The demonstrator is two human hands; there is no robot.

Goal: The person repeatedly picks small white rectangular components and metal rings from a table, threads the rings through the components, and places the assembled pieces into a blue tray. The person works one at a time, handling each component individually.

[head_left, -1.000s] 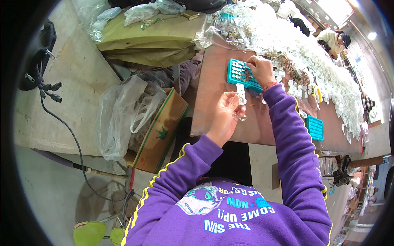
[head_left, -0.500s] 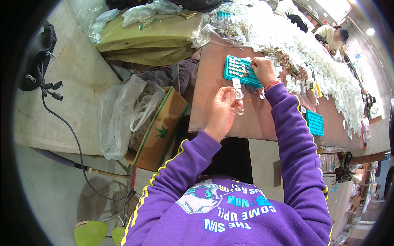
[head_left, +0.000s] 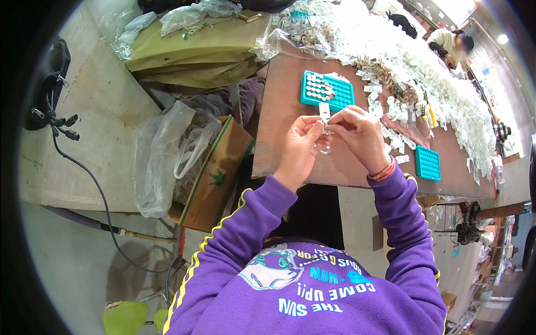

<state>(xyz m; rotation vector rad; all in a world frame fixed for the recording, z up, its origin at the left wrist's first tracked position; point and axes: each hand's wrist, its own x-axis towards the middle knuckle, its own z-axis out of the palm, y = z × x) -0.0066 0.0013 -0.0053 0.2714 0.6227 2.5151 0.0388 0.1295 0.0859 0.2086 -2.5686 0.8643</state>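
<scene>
My left hand (head_left: 301, 146) is closed in a pinch on a small white-and-clear plastic piece (head_left: 324, 110), held upright above the near edge of the table. Clear rounded parts hang below those fingers. My right hand (head_left: 363, 137) meets it there, thumb and forefinger pressed together against the lower part of the piece; whatever that pinch holds is too small to make out. Just beyond both hands lies a teal tray (head_left: 343, 94) with rows of round hollows. Pale coin-like discs (head_left: 318, 86) fill its left part, while hollows at its right hold none.
A second teal tray (head_left: 428, 163) lies at the right. Heaped white plastic pieces (head_left: 446, 106) cover the table's far and right sides, with a yellow-handled tool (head_left: 432, 118) among them. On the left stands a cardboard box (head_left: 215, 178) with plastic bags. Another person (head_left: 449, 44) sits far right.
My right hand has come from the teal tray back toward me and now meets the plastic piece in my left hand. My left hand stays nearly in place.
</scene>
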